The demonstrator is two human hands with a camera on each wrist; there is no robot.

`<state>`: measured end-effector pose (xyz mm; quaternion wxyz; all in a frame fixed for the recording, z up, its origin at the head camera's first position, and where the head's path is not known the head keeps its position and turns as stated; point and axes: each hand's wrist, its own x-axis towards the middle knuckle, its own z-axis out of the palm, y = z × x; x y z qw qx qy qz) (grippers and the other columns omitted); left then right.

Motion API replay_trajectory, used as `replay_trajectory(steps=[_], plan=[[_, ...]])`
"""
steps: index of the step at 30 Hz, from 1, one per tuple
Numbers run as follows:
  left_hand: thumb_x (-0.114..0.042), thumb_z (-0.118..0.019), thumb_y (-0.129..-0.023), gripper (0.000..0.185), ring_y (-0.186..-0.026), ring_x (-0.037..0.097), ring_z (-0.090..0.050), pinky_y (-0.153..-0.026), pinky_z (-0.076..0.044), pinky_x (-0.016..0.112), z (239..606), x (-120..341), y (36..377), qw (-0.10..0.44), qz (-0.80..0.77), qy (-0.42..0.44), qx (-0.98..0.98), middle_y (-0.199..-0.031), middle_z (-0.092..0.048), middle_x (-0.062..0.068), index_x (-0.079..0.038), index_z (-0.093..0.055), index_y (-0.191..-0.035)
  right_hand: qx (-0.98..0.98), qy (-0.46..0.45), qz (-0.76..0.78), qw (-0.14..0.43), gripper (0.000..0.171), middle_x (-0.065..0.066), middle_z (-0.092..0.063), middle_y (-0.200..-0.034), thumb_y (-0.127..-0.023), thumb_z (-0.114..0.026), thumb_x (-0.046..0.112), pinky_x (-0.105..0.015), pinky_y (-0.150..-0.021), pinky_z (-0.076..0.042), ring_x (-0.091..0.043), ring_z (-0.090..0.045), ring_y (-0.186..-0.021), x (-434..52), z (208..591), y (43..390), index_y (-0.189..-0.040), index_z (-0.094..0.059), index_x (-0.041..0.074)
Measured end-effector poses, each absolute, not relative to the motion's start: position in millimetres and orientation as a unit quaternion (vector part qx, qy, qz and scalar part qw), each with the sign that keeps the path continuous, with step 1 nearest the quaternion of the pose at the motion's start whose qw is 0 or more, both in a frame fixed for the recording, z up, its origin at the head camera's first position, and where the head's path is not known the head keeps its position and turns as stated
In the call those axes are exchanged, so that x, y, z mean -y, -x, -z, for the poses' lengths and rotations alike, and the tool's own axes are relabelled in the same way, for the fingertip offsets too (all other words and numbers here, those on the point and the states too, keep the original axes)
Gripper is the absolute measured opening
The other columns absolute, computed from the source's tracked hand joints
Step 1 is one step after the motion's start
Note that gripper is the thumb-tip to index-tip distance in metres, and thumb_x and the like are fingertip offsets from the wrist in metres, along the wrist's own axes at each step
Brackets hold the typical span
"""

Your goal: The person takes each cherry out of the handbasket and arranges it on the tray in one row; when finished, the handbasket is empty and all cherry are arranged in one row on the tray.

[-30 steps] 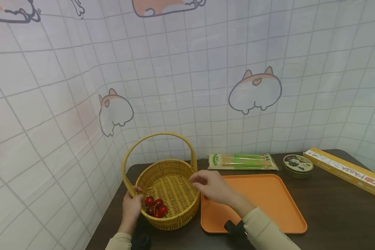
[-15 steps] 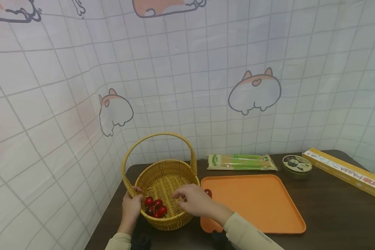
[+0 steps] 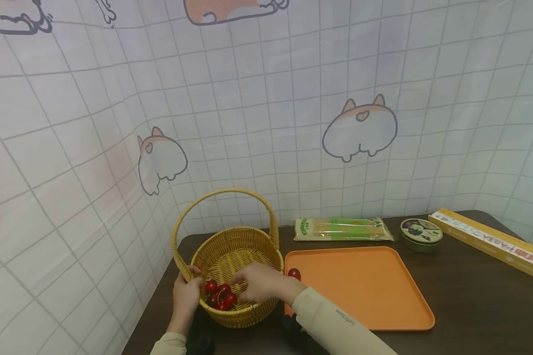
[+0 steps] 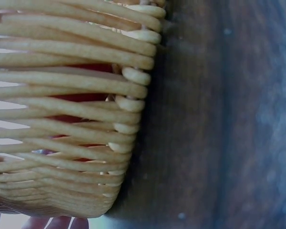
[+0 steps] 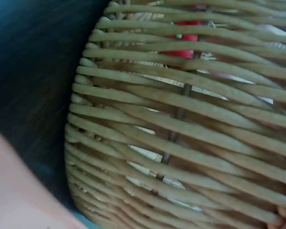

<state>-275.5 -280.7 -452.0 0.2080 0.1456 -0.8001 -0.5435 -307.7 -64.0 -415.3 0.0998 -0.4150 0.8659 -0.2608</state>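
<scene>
Left hand [image 3: 185, 297] grips the basket [image 3: 231, 266] rim at its 9 o'clock side, thumb hooked over the edge inside, fingers wrapped outside. Right hand [image 3: 259, 283] is reached into the basket from 3 o'clock, its fingers [image 3: 242, 291] curled down at the cherries [image 3: 220, 294]; cannot tell if one is actually pinched yet, fingertips hidden behind the pile. The cherries sit bunched at the basket's 7 o'clock, near the left thumb. One cherry [image 3: 294, 273] already lies on the tray [image 3: 373, 291], at its far left corner, just beside the basket. So judged from this: one cherry out, a small cluster left in the basket, most of the work not yet done. Wrist views show only basket weave [image 4: 71, 109] close up with red showing through the slats [image 5: 188, 38] and dark worktop [image 4: 219, 119] beside it. At the back of the worktop: a green packet [image 3: 343, 229], a round tin [image 3: 421, 235], a long yellow box [image 3: 493, 243].
</scene>
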Motion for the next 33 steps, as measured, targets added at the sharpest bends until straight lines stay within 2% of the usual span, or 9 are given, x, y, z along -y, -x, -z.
replay_trajectory(steps=[5, 11, 18, 26, 33], plan=[[0.000, -0.050, -0.081, 0.026, -0.074, 0.020, -0.049, -0.066, -0.041, 0.033, 450.8, 278.0, 275.8, 0.207, 0.551, -0.145, 0.795, -0.091, -0.053, 0.012, -0.002, -0.053, -0.107, -0.859, 0.435, 0.244, 0.120, 0.044, 0.010, -0.065, -0.122, -0.081, -0.078, 0.027, -0.027, -0.086, -0.050, -0.008, -0.060, -0.111, 65.9, 416.8, 311.4, -0.124, -0.067, 0.024], [0.000, -0.049, -0.082, 0.025, -0.074, 0.024, -0.050, -0.063, -0.042, 0.033, 448.4, 280.1, 275.1, 0.209, 0.562, -0.145, 0.787, -0.088, -0.051, 0.010, -0.002, -0.052, -0.107, -0.855, 0.438, 0.249, 0.123, 0.041, 0.009, -0.067, -0.118, -0.081, -0.078, 0.021, -0.025, -0.085, -0.050, -0.007, -0.060, -0.109, 69.9, 414.2, 310.8, -0.121, -0.070, 0.023], [-0.001, -0.049, -0.082, 0.027, -0.072, 0.020, -0.049, -0.063, -0.042, 0.031, 450.6, 284.9, 274.4, 0.205, 0.553, -0.150, 0.794, -0.089, -0.052, 0.010, -0.002, -0.052, -0.109, -0.827, 0.490, 0.226, 0.156, 0.037, 0.013, -0.066, -0.118, -0.086, -0.071, 0.014, -0.020, -0.086, -0.048, -0.003, -0.058, -0.112, 74.6, 411.8, 311.6, -0.122, -0.069, 0.022], [0.000, -0.049, -0.081, 0.028, -0.070, 0.019, -0.049, -0.063, -0.043, 0.032, 453.0, 284.6, 274.7, 0.204, 0.554, -0.152, 0.793, -0.086, -0.051, 0.008, -0.002, -0.052, -0.108, -0.821, 0.498, 0.227, 0.162, 0.023, 0.010, -0.071, -0.100, -0.087, -0.071, 0.012, -0.016, -0.076, -0.047, 0.002, -0.062, -0.089, 75.3, 413.2, 311.7, -0.109, -0.074, 0.018], [-0.001, -0.050, -0.080, 0.029, -0.073, 0.020, -0.050, -0.066, -0.042, 0.032, 453.5, 280.6, 277.1, 0.203, 0.546, -0.152, 0.799, -0.090, -0.053, 0.009, -0.003, -0.053, -0.109, -0.825, 0.487, 0.219, 0.183, 0.021, 0.012, -0.071, -0.101, -0.089, -0.068, 0.012, -0.016, -0.076, -0.048, 0.003, -0.062, -0.090, 70.6, 414.3, 312.5, -0.108, -0.075, 0.017]])
